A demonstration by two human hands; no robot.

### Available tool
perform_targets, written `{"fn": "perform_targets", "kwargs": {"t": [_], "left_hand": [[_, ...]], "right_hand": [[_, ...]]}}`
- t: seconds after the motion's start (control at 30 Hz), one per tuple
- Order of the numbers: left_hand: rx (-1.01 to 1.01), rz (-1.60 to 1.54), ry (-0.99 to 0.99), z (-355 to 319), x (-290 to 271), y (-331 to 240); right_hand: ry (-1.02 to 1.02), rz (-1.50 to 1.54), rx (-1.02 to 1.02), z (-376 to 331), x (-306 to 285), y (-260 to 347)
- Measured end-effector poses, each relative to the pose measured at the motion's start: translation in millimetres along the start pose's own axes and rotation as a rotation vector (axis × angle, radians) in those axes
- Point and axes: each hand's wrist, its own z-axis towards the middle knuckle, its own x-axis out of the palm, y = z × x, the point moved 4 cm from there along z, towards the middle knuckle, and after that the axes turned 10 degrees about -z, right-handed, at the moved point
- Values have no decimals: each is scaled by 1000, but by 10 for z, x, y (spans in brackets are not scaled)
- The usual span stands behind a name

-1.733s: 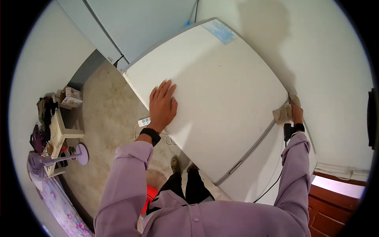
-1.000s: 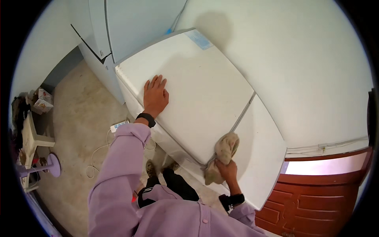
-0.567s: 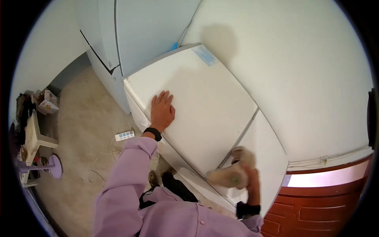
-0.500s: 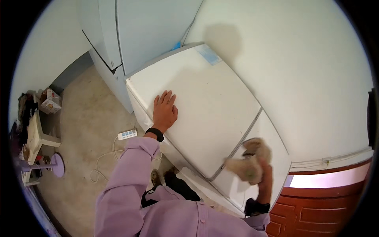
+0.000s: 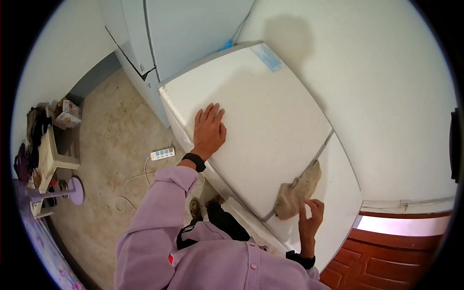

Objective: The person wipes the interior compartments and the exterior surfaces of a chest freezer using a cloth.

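Observation:
A white chest freezer [image 5: 270,116] stretches out in front of me, its large lid parted by a grey seam from a smaller white section at the right. My left hand [image 5: 209,130] rests flat on the large lid near its front edge, fingers spread and holding nothing. A crumpled, dirty beige-grey cloth [image 5: 295,193] lies across the seam. At the cloth's near right edge, the bent fingers of my right hand [image 5: 309,220] pinch it. Both wrists wear black bands.
A tall pale fridge [image 5: 193,34] stands beyond the freezer. On the floor at left lies a white power strip [image 5: 162,153] with a trailing cord. A pale bench [image 5: 48,150] and a carton [image 5: 67,115] are farther left. A reddish-brown panelled door [image 5: 382,256] appears at lower right.
The cloth, blurred and bunched in my right hand before, now lies along the seam. My right hand has moved back toward its near edge. My left hand stays flat on the lid.

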Motion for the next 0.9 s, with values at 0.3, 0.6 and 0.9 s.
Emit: {"fn": "perform_targets", "kwargs": {"t": [0.3,0.6,0.9], "left_hand": [[-15,-29,-26,-1,50,8],[-4,-14,-31,-4,27,40],[-14,-18,-27,4,28,19]], "right_hand": [[-128,83,-80,161,440,-38],[304,352,-289,-87,183,408],[148,-65,214,-155,591,437]]}}
